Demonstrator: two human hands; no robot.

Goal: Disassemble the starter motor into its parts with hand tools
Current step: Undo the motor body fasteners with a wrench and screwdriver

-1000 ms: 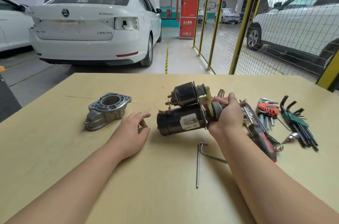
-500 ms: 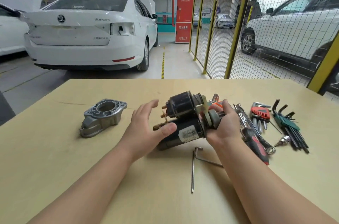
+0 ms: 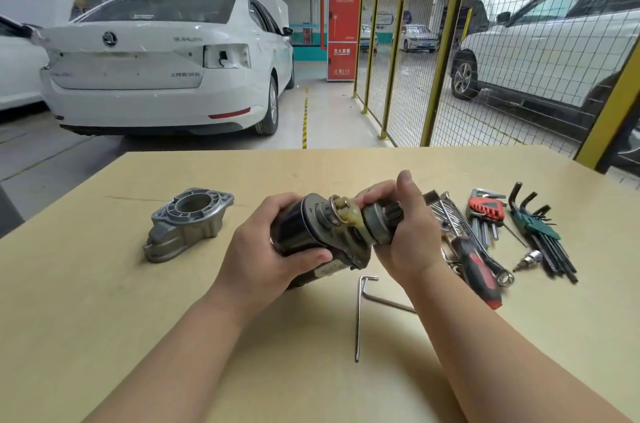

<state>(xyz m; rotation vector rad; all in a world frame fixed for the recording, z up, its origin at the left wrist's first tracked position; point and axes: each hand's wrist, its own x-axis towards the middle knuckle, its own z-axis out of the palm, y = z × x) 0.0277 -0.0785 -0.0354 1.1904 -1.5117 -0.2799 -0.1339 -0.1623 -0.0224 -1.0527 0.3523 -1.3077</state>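
My left hand gripped the black cylindrical starter motor, my right hand its grey pinion end; I judged a straight, steady pull along the shaft best.

Starter motor label mostly hidden; hex key arm vanishes under right forearm; wrenches, screwdriver blurred.

Bright overhead strip lighting, soft shadows, slight motion blur (wide-angle bending at edges)
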